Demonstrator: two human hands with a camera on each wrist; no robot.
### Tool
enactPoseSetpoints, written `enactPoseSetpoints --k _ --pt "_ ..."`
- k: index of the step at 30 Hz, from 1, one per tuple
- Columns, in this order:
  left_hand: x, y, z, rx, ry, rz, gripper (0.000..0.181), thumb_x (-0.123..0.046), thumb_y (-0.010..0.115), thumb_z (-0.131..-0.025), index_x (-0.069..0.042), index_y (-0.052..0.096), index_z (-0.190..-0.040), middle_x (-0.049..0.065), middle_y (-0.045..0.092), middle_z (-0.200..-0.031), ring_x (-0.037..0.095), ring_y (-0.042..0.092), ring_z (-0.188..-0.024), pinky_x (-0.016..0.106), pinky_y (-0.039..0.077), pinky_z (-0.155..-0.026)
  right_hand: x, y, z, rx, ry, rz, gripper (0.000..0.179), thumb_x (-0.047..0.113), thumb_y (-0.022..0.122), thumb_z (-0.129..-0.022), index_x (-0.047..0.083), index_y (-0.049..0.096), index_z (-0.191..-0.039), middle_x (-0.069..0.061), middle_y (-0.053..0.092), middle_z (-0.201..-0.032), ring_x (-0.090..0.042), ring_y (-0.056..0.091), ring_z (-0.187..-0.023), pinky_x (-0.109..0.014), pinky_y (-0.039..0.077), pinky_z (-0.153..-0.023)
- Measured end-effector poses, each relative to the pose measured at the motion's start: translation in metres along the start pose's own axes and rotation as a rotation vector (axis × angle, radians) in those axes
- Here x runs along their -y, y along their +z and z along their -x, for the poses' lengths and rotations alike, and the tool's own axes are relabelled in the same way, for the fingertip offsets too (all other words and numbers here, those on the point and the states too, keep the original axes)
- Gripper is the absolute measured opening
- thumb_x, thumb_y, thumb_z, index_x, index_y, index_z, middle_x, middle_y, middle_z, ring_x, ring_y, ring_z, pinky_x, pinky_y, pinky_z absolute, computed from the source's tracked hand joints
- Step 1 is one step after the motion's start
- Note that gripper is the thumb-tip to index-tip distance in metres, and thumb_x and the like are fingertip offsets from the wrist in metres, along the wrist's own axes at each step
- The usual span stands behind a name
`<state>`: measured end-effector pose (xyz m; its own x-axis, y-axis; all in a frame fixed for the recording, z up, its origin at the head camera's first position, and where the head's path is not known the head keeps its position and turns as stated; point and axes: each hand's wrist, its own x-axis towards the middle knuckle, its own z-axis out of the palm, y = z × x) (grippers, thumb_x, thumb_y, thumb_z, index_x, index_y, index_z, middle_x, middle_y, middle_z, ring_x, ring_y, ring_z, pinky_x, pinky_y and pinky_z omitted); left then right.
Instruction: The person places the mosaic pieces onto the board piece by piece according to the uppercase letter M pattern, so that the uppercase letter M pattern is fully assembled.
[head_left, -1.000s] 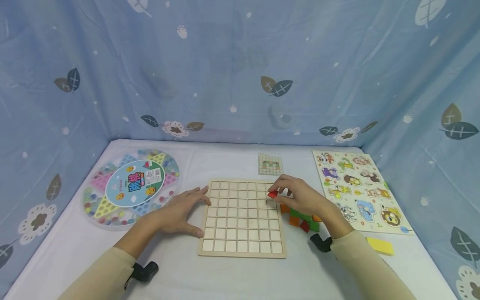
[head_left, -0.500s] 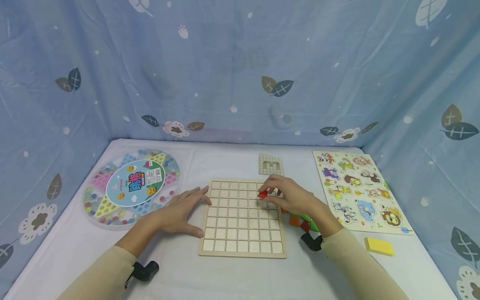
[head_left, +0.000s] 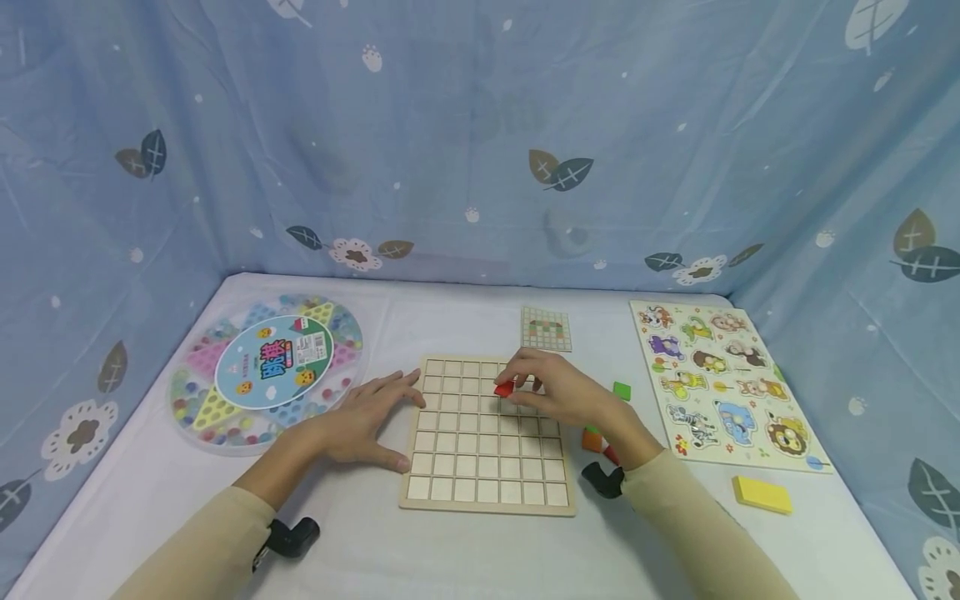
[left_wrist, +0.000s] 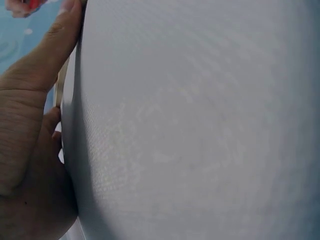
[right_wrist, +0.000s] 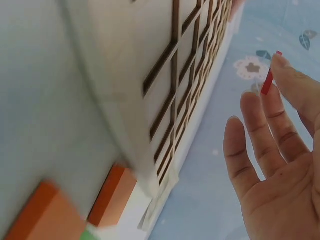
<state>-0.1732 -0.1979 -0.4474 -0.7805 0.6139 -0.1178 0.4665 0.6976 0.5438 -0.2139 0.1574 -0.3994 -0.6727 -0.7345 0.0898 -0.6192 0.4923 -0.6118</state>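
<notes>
Between thumb and fingertips, my right hand (head_left: 558,390) pinches a small red tile (head_left: 504,389) above the upper part of the wooden grid board (head_left: 487,506). In the right wrist view the red tile (right_wrist: 271,74) is seen edge-on, apart from the board, with the other fingers spread. My left hand (head_left: 367,423) lies along the board's left edge, fingers extended, thumb and fingertips touching the frame. The left wrist view shows the left thumb (left_wrist: 47,52) beside the white cloth. Right of the board lie loose tiles, among them a green tile (head_left: 622,391) and an orange tile (head_left: 592,440), partly hidden by the right arm.
A small pattern card (head_left: 546,330) lies behind the board. To the left is a round Chinese checkers box (head_left: 273,367); to the right, an animal puzzle board (head_left: 723,383) and a yellow block (head_left: 762,494). A patterned blue curtain (head_left: 420,125) encloses the white table.
My right hand has carried the red tile leftward over the board, from its right edge toward the middle. More of the loose tiles behind the forearm show now. The left hand stays put.
</notes>
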Motion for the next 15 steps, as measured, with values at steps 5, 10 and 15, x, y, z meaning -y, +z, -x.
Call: enactPoseSetpoints --k 5,10,15 --pt "0.002 0.0 0.001 -0.001 0.001 0.0 0.082 -0.068 0.082 -0.073 -0.032 0.046 -0.138 0.002 0.013 -0.173 0.038 0.011 -0.158 0.074 0.013 -0.118 0.002 0.005 -0.01 0.018 -0.029 -0.057 0.023 0.014 0.071 -0.098 0.014 0.072 -0.121 0.006 0.065 -0.117 -0.016 0.062 -0.102 -0.032 0.058 -0.082" --pt "0.002 0.002 -0.001 0.002 -0.012 0.007 0.083 -0.071 0.081 -0.072 -0.035 0.045 -0.138 -0.001 0.013 -0.173 0.036 0.011 -0.159 0.076 0.013 -0.117 0.002 0.011 -0.018 0.031 -0.034 -0.086 0.024 0.015 0.072 -0.098 0.015 0.072 -0.122 0.008 0.065 -0.117 -0.01 0.061 -0.099 -0.032 0.058 -0.083" --pt "0.003 0.002 -0.002 0.002 -0.032 -0.01 0.083 -0.074 0.079 -0.071 -0.038 0.045 -0.137 -0.005 0.012 -0.173 0.035 0.011 -0.159 0.078 0.013 -0.116 0.006 0.018 -0.028 0.036 -0.063 -0.107 0.025 0.012 0.072 -0.097 0.011 0.072 -0.122 0.005 0.066 -0.115 -0.011 0.062 -0.098 -0.033 0.059 -0.084"
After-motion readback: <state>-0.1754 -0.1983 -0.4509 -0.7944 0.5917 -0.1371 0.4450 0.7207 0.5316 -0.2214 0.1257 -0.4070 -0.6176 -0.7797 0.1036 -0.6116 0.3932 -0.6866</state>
